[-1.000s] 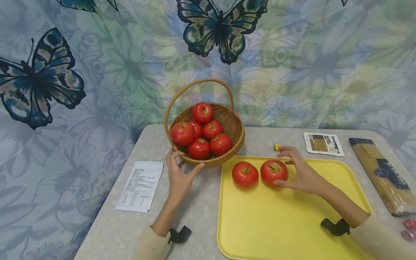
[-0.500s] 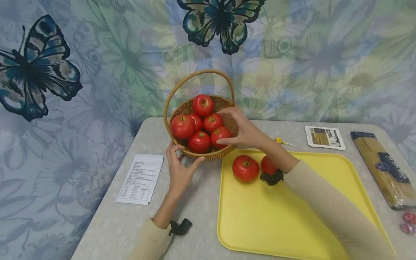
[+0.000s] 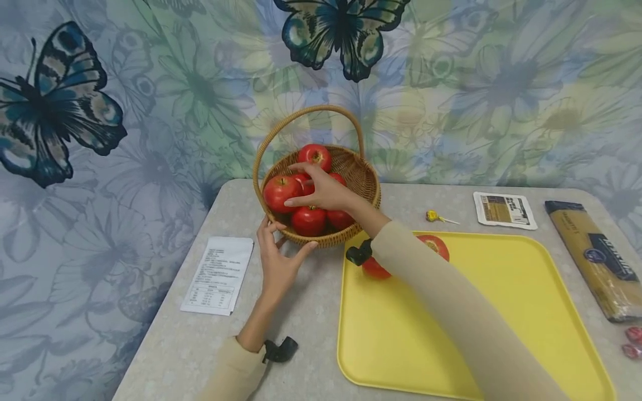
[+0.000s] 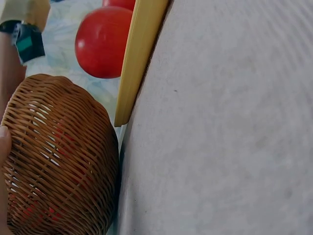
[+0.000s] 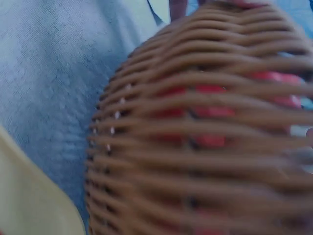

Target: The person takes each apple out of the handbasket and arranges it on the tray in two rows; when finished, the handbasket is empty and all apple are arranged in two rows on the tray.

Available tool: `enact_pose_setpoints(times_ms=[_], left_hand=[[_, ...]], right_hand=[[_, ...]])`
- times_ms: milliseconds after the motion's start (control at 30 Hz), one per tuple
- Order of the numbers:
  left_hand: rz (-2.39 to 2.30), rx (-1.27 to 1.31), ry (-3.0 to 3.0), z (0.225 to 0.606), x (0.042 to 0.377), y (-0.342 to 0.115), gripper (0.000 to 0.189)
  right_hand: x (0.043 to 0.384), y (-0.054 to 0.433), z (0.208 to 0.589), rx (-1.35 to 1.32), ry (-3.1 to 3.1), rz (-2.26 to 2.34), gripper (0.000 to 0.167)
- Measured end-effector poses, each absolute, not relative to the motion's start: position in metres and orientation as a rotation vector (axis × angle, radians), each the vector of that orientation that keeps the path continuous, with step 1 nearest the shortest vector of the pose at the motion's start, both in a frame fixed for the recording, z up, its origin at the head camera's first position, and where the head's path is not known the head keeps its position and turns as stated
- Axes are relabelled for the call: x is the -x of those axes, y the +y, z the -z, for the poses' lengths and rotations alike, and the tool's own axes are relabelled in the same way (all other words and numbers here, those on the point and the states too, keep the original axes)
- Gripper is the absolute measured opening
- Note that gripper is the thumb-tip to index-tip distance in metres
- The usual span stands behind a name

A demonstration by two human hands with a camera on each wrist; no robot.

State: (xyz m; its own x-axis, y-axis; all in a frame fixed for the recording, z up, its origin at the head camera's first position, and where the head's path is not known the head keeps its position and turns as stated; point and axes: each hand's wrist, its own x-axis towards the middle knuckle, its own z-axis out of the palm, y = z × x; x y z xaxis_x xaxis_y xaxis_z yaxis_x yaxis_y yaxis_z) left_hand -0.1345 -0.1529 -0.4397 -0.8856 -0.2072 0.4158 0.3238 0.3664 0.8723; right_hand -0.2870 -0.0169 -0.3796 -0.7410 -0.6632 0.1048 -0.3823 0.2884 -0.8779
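Observation:
A wicker basket (image 3: 368, 178) with a tall handle tips toward me at the back of the table, with several red apples (image 3: 309, 221) inside. My left hand (image 3: 278, 266) grips its lower front-left rim, thumb and fingers spread along the weave. Over the basket reaches my right hand (image 3: 326, 192), thumb and fingers apart on either side of the left apple (image 3: 282, 192), the thumb at its near right side. Behind the right sleeve, two apples on the yellow tray (image 3: 476, 312) are partly hidden. From the right wrist view, the basket's wall (image 5: 205, 161) fills most of the picture.
A printed white packet (image 3: 218, 275) lies left of the left hand. Behind the tray are a lollipop (image 3: 433, 216) and a white packet (image 3: 504, 210). A long brown pack (image 3: 594, 259) and small red wrapped pieces (image 3: 633, 335) lie at the right.
My right hand has moved left from the apple on the tray, across the basket's right side, to the left apple. The left hand has kept its grip on the basket.

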Motion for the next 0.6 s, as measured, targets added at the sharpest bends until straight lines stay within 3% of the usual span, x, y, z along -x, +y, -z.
enact_pose_setpoints(times_ms=[267,600], left_hand=[[1.499,0.107,-2.18,0.471,0.146,-0.162,0.062],[1.509,0.132,-2.155,0.46,0.143,-0.161,0.062]], right_hand=[[0.287,-0.03,0.392,0.922,2.413,1.299,0.08],[0.291,-0.041,0.39,0.939,2.442,1.223,0.083]])
